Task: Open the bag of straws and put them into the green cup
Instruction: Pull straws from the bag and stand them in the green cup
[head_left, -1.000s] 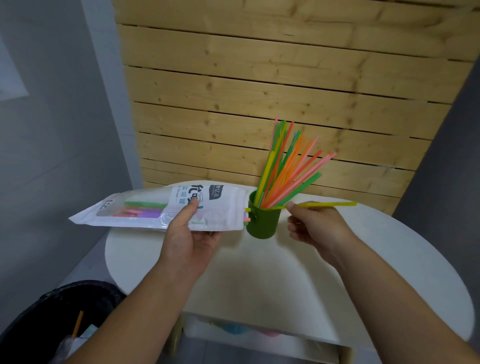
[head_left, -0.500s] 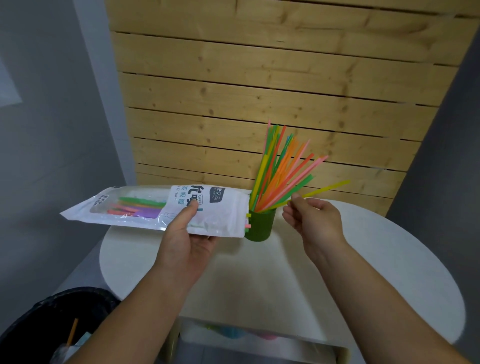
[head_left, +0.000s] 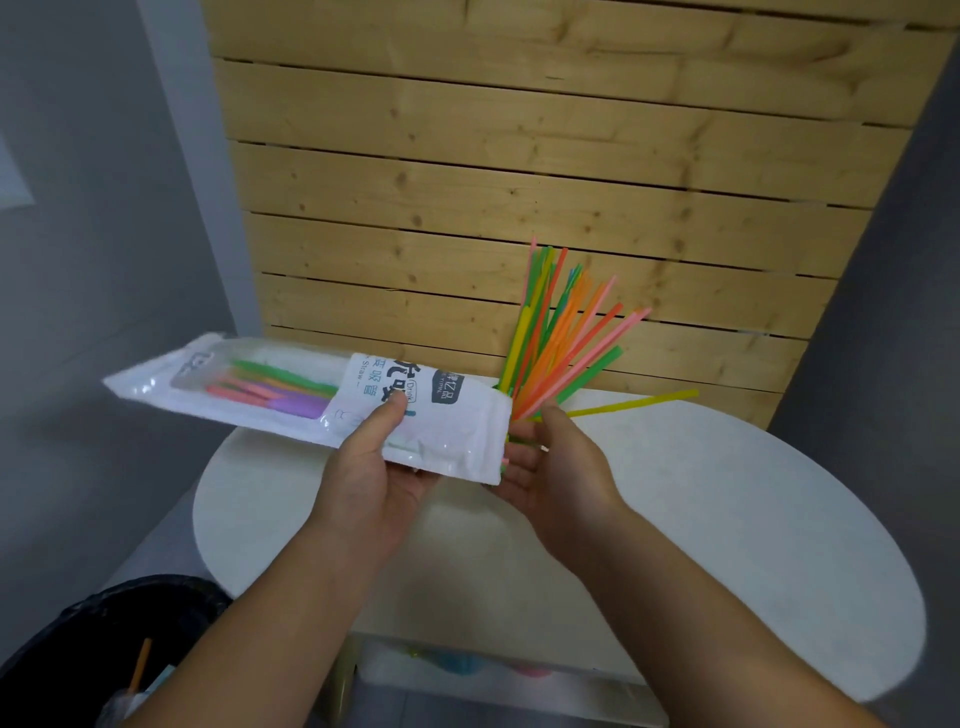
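Left hand (head_left: 363, 467) holds white straw bag (head_left: 447, 436) level above round white table (head_left: 727, 519), thumb on printed label, fingers beneath. Green, pink and purple straws (head_left: 270, 387) show through clear window at bag's left end. Right hand (head_left: 556, 467) at bag's open right end, palm turned left; grip on straw tips unclear. Behind it, fan of colored straws (head_left: 561, 343) rises; yellow straw (head_left: 634, 404) leans low right. Wooden slat wall (head_left: 519, 182) far. Black bin (head_left: 78, 649) near left.

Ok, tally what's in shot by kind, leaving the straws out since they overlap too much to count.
hands: 2, left hand and right hand
bag: 1
table: 1
bin: 1
total: 5
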